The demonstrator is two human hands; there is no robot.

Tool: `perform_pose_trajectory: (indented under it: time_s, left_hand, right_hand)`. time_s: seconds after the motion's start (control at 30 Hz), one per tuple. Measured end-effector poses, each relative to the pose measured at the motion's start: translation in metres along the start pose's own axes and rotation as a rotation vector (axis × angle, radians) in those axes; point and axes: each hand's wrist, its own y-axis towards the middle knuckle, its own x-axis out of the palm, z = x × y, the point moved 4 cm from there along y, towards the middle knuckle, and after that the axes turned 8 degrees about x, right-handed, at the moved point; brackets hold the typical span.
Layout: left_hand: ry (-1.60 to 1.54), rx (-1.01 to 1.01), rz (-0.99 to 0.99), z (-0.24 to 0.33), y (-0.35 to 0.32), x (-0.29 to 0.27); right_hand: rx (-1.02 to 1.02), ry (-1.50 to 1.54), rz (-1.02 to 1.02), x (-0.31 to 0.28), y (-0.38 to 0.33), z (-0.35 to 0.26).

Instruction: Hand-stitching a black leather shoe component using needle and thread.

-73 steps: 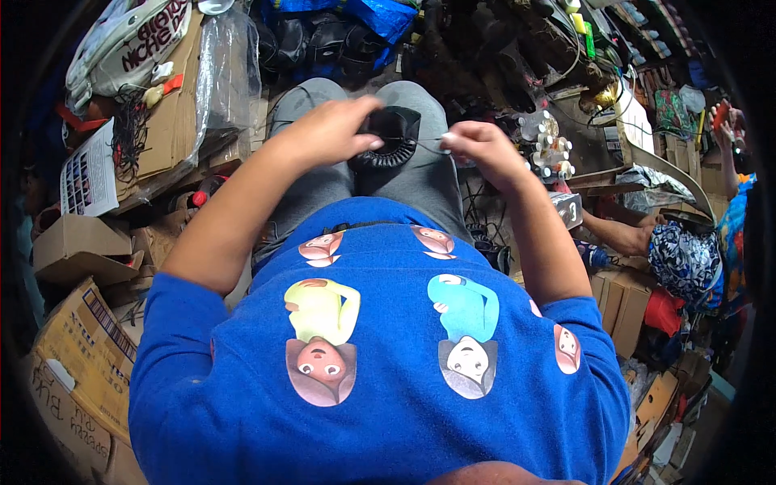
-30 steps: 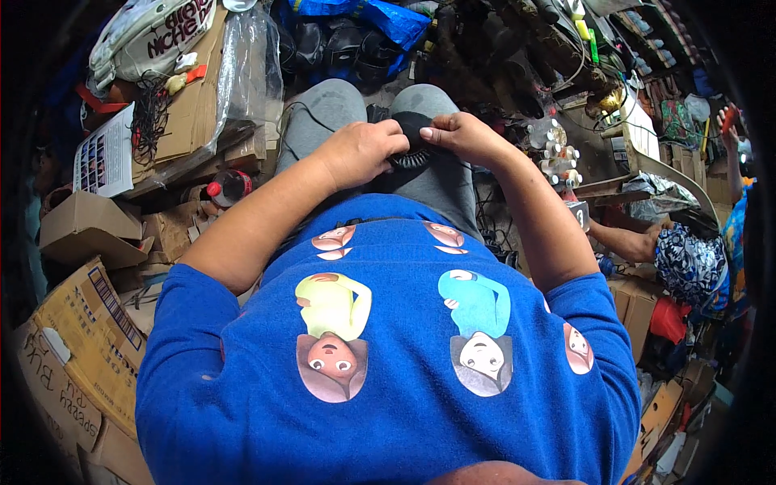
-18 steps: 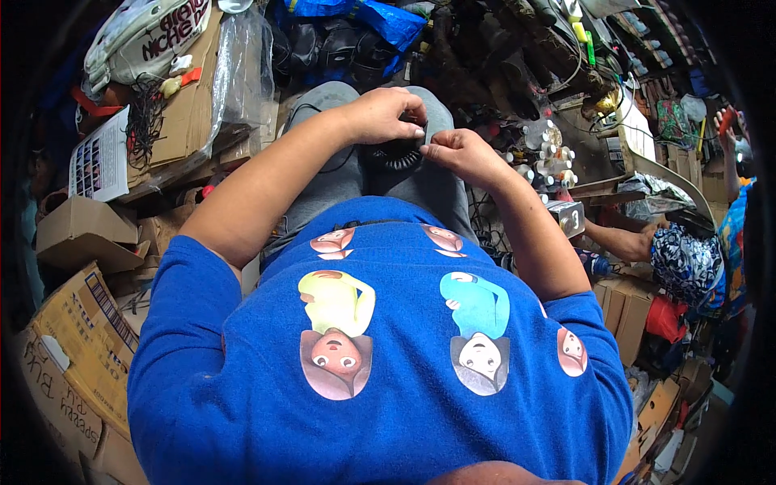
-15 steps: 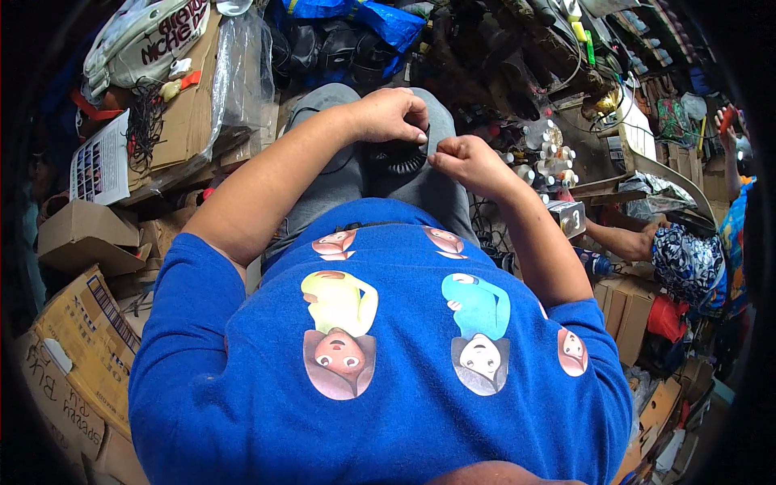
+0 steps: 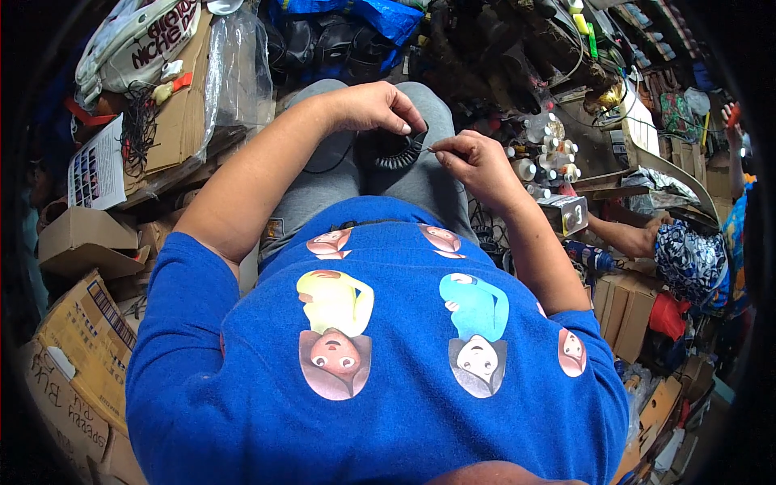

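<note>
On my lap, between my knees, rests a black curved thing with a ribbed, coil-like edge [image 5: 402,158]; its kind is not clear. My left hand [image 5: 373,108] reaches over its far side, thumb and fingers pinching its upper edge. Just to the right, my right hand [image 5: 478,165] is closed, with thumb and forefinger pinching a thin, needle-like thing [image 5: 430,149] that points toward the ribbed edge. Across my left thigh runs a thin black cord [image 5: 330,169]. Part of the black thing is hidden under my left hand.
Several small bottles [image 5: 550,153] stand right of my knees, near a clear square container [image 5: 572,213]. Flattened cardboard [image 5: 182,121] and an open carton [image 5: 87,238] lie at left. Another person's patterned shorts [image 5: 687,255] and leg show at far right. Dark bags [image 5: 331,44] lie ahead.
My right hand has shifted slightly right and turned, showing the thin thing in its pinch. My left hand has moved a little left, and more of the ribbed edge shows.
</note>
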Motion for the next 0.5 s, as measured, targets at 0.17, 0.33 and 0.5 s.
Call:
perform_pose_trajectory:
  time_s: [0.17, 0.33, 0.5]
  left_hand:
    - [0.010, -0.033, 0.005, 0.0020, -0.0047, 0.0017]
    - [0.020, -0.024, -0.001, 0.0002, -0.0044, 0.0027]
    - [-0.004, -0.006, 0.004, -0.0004, -0.0027, 0.0010]
  right_hand:
    - [-0.006, -0.051, 0.013, 0.0008, 0.0020, -0.0035]
    - [0.008, -0.095, 0.052, 0.0031, 0.0010, -0.0034]
    - [-0.017, -0.052, 0.110, 0.0098, -0.0001, -0.0017]
